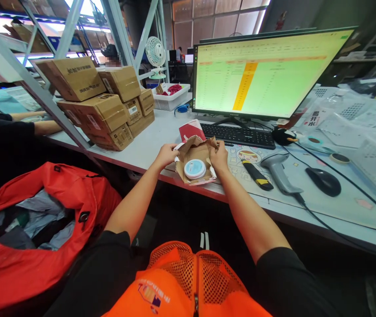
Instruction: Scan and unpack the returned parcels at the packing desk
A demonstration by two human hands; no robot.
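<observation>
An opened, crumpled cardboard box (188,152) with a red and white outside is held between my two hands at the desk's front edge. Inside it lies a round white tub (195,169) with a light blue label on its lid. My left hand (167,155) grips the box's left side, fingers closed on the cardboard. On the opposite side, my right hand (219,156) pinches a torn flap. The red flap (191,130) stands up at the back. To the right of my right hand lie a yellow and black box cutter (257,175) and a grey barcode scanner (282,174).
Brown cartons (105,110) are stacked at the left of the desk. A monitor (267,75) and keyboard (237,134) stand behind the box. A black mouse (323,181) and cables lie to the right. A red bag (98,198) holding packages gapes at lower left, near another person's arm (47,127).
</observation>
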